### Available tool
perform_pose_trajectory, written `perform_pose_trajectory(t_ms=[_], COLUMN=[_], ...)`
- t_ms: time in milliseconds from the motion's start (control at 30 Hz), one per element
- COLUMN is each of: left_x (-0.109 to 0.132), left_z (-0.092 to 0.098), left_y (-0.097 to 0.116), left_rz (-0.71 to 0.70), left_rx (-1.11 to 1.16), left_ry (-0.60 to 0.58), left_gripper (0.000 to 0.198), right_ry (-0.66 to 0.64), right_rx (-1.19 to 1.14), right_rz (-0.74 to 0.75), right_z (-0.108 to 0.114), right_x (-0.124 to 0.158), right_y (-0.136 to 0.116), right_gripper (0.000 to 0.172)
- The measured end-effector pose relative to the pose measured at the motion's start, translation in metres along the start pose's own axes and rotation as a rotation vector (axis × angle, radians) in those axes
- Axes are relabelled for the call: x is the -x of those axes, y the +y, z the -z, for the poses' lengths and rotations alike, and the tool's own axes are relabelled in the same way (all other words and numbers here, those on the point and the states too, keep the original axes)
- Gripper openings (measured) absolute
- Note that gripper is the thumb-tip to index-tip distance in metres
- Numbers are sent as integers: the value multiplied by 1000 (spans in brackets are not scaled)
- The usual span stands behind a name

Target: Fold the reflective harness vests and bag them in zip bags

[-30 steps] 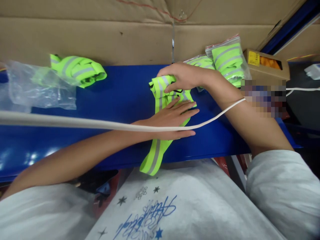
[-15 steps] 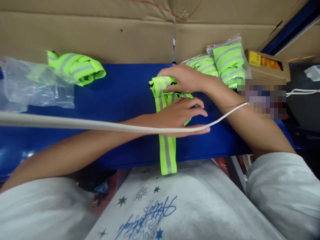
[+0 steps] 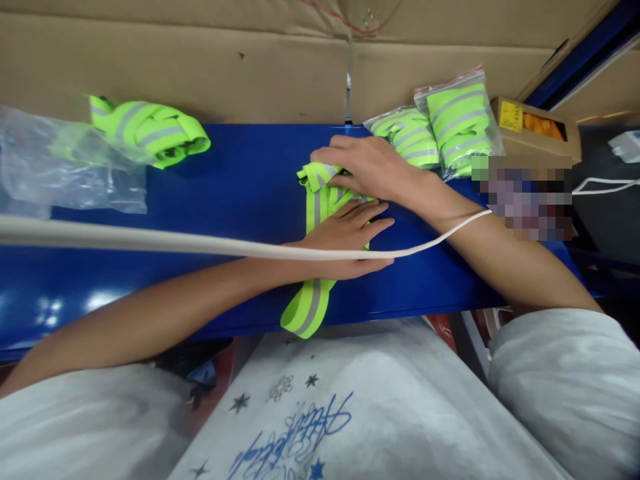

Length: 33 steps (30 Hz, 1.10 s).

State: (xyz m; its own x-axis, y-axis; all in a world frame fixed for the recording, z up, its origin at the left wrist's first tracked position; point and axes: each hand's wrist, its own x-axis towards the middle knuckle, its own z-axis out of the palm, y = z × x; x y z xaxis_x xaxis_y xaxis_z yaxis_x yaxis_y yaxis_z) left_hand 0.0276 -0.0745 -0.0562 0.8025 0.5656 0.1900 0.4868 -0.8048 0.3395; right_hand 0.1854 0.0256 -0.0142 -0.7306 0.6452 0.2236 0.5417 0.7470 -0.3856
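A fluorescent yellow-green reflective strap (image 3: 314, 208) with a grey stripe lies in folds on the blue table. My left hand (image 3: 345, 240) rests flat across its middle, fingers spread. At the strap's far end, my right hand (image 3: 367, 163) has its bent fingers and thumb closed on the bunched folds; its fingertips are partly hidden. Nearest my body, the strap makes a loop that curls left by the table's front edge. What lies beneath my left palm is hidden.
A white cable (image 3: 210, 247) crosses in front of my left hand. On the left sit another bundled strap (image 3: 160, 133) and clear plastic bags (image 3: 75, 173). Bagged straps (image 3: 460, 120) and a cardboard box (image 3: 543, 143) stand at the back right. Cardboard (image 3: 175, 67) backs the blue table (image 3: 240, 193).
My left hand has lowered flat onto the strap and shifted slightly left. The strap's near loop has swung left and curled up. My right hand's fingers have bent more over the folds.
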Motion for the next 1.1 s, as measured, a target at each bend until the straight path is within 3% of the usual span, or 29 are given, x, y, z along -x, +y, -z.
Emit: perform_pose_trajectory(t_ms=[133, 267, 433, 567, 700, 867, 1000, 1100], left_x=[0, 0, 1, 2, 1, -5, -8, -2], left_z=[-6, -9, -8, -12, -19, -22, -17, -13], left_y=[6, 9, 12, 12, 10, 9, 12, 20], left_rz=[-20, 10, 31, 24, -132, -218, -311, -305], left_rx=[6, -21, -73, -76, -99, -130, -160, -66], left_ry=[63, 63, 49, 102, 208, 320, 233, 207], left_gripper=[61, 60, 58, 55, 45, 37, 37, 43], right_ry=[-20, -128, -178, -190, -234, -115, 32, 59], right_rx=[62, -178, -269, -161, -96, 48, 221, 317], right_rz=[55, 141, 82, -54, -58, -4, 76, 110], right_z=[-4, -4, 1, 6, 8, 2, -7, -15], right_x=[23, 36, 27, 15, 13, 21, 29, 33], right_y=[-15, -15, 4, 18, 19, 0, -21, -30], right_gripper=[39, 45, 52, 78, 65, 57, 49, 37])
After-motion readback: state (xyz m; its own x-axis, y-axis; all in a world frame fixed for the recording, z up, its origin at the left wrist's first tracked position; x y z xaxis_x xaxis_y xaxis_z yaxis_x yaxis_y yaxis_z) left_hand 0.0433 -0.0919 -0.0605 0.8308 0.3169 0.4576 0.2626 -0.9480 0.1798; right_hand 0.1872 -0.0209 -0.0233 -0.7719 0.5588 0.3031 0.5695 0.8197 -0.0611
